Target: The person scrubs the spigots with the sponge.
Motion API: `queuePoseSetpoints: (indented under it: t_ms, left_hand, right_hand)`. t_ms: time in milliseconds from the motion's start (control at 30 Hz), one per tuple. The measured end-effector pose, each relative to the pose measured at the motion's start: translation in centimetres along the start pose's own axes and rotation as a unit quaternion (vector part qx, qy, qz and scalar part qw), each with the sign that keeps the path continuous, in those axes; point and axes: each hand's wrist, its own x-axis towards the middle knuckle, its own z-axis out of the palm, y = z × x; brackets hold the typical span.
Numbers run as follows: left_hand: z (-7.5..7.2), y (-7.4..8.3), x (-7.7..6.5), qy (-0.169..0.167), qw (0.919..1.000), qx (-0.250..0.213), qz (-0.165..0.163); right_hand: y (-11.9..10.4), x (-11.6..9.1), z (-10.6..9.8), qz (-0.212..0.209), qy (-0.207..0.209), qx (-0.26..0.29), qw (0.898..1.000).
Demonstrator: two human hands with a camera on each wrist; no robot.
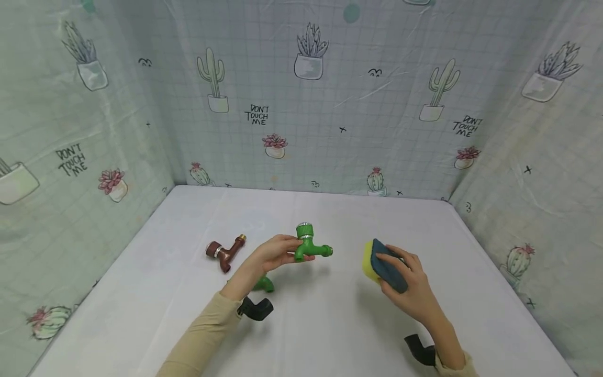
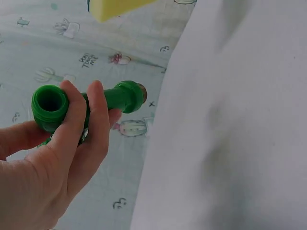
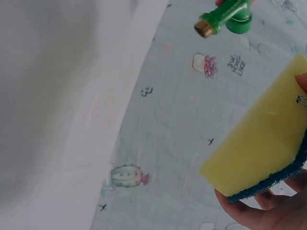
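Note:
My left hand (image 1: pixel 278 252) grips a green faucet (image 1: pixel 308 243) above the white table, thumb and fingers around its body. In the left wrist view the open spout of the faucet (image 2: pixel 50 105) faces the camera, and its threaded end points away to the right. My right hand (image 1: pixel 409 283) holds a sponge (image 1: pixel 388 265) with a yellow foam side and a dark blue scouring side. The right wrist view shows the sponge's yellow face (image 3: pixel 264 134) and the brass thread of the faucet (image 3: pixel 205 28). A gap separates sponge and faucet.
On the table (image 1: pixel 330 324), a brown faucet (image 1: pixel 227 253) lies left of my left hand. A second green faucet (image 1: pixel 265 284) is partly hidden behind my left forearm. Black curved pieces (image 1: pixel 258 309) show beside both wrists. Printed cloth walls (image 1: pixel 301 104) enclose the back and sides.

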Motion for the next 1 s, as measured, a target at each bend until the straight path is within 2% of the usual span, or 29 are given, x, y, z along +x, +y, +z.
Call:
queuePoseSetpoints:
  t_ms: [100, 200, 267, 367, 400, 433, 467, 533, 567, 600, 633, 667, 700, 800, 900, 933, 967, 1000]
  left_hand:
    - [-0.2, 0.9, 1.0, 0.020, 0.9989, -0.014, -0.041]
    - [-0.5, 1.7, 2.0, 0.050, 0.9926, -0.076, -0.081]
    - [-1.2, 1.6, 3.3, 0.078, 0.9831, -0.127, -0.107]
    - [-2.9, 0.6, 5.8, 0.100, 0.9657, -0.207, -0.121]
    - [-4.7, -0.8, 8.1, 0.101, 0.9598, -0.230, -0.126]
    - [-7.1, -2.6, 11.1, 0.103, 0.9533, -0.250, -0.134]
    - [-9.2, -4.3, 13.6, 0.095, 0.9470, -0.273, -0.140]
    - [-13.6, -7.8, 18.7, 0.074, 0.9283, -0.326, -0.163]
    - [-15.7, -9.5, 21.2, 0.075, 0.9208, -0.339, -0.178]
    - [-17.4, -10.9, 23.4, 0.078, 0.9153, -0.346, -0.191]
    - [-17.7, -11.2, 23.8, 0.076, 0.9099, -0.355, -0.201]
    - [-17.4, -10.9, 23.4, 0.076, 0.9069, -0.361, -0.203]
    - [-15.8, -9.7, 21.4, 0.084, 0.9074, -0.364, -0.193]
    - [-11.6, -6.6, 17.2, 0.140, 0.9112, -0.352, -0.161]
    - [-7.9, -3.8, 13.1, 0.181, 0.9039, -0.363, -0.136]
    - [-9.0, -4.5, 14.5, 0.168, 0.9021, -0.369, -0.147]
    - [-8.4, -4.0, 13.7, 0.174, 0.9003, -0.371, -0.148]
    - [-7.9, -3.5, 13.0, 0.174, 0.9034, -0.363, -0.147]
  right_hand:
    - [0.4, -0.9, -0.7, 0.010, 0.005, -0.012, 1.000]
    - [0.7, -1.7, -1.3, 0.009, 0.012, -0.020, 1.000]
    - [1.0, -2.0, -1.6, 0.011, 0.015, -0.023, 1.000]
    - [1.3, -2.3, -2.2, 0.018, 0.027, -0.027, 0.999]
    - [1.4, -2.4, -2.5, 0.022, 0.032, -0.027, 0.999]
    - [1.5, -2.4, -2.7, 0.024, 0.038, -0.027, 0.999]
    - [1.5, -2.5, -2.9, 0.027, 0.044, -0.028, 0.998]
    - [1.6, -2.7, -3.1, 0.033, 0.051, -0.030, 0.998]
    - [1.7, -2.7, -3.2, 0.035, 0.052, -0.031, 0.998]
    - [1.7, -2.8, -3.2, 0.038, 0.051, -0.030, 0.998]
    - [1.7, -2.9, -3.2, 0.040, 0.051, -0.031, 0.997]
    - [1.7, -3.0, -3.2, 0.042, 0.050, -0.031, 0.997]
    - [1.8, -3.0, -3.2, 0.043, 0.050, -0.030, 0.997]
    - [1.7, -3.1, -3.0, 0.046, 0.050, -0.029, 0.997]
    - [1.6, -3.0, -2.8, 0.045, 0.046, -0.023, 0.998]
    - [1.6, -2.9, -2.7, 0.045, 0.043, -0.020, 0.998]
    - [1.5, -2.8, -2.6, 0.045, 0.041, -0.018, 0.998]
    - [1.5, -2.8, -2.6, 0.045, 0.041, -0.014, 0.998]
